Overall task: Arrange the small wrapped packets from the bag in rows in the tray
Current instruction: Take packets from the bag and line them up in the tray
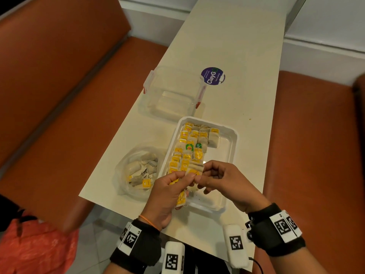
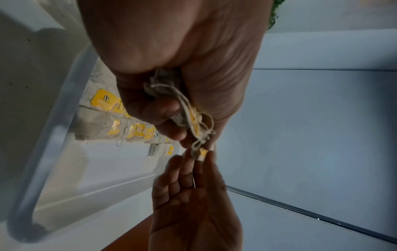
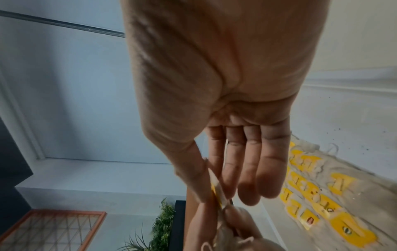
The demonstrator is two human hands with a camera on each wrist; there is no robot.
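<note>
The white tray [image 1: 231, 135] lies on the cream table, with rows of small beige packets with yellow tags [image 1: 187, 151] along its left and far side. A clear plastic bag [image 1: 138, 171] left of the tray holds more packets. Over the tray's near end, my left hand [image 1: 185, 179] grips a bunch of packets [image 2: 189, 117] with loose strings. My right hand [image 1: 202, 175] pinches one packet [image 1: 196, 168] from that bunch between thumb and forefinger, its other fingers loosely straight. The pinched packet [image 3: 217, 191] shows edge-on in the right wrist view, beside the rows of packets [image 3: 322, 195].
A clear lidded container [image 1: 173, 91] with red clips stands beyond the tray, next to a purple round sticker [image 1: 212, 75]. Orange bench seats [image 1: 59, 95] flank the narrow table. A red-orange bag [image 1: 29, 246] lies at the lower left. The tray's right half [image 1: 221, 155] is bare.
</note>
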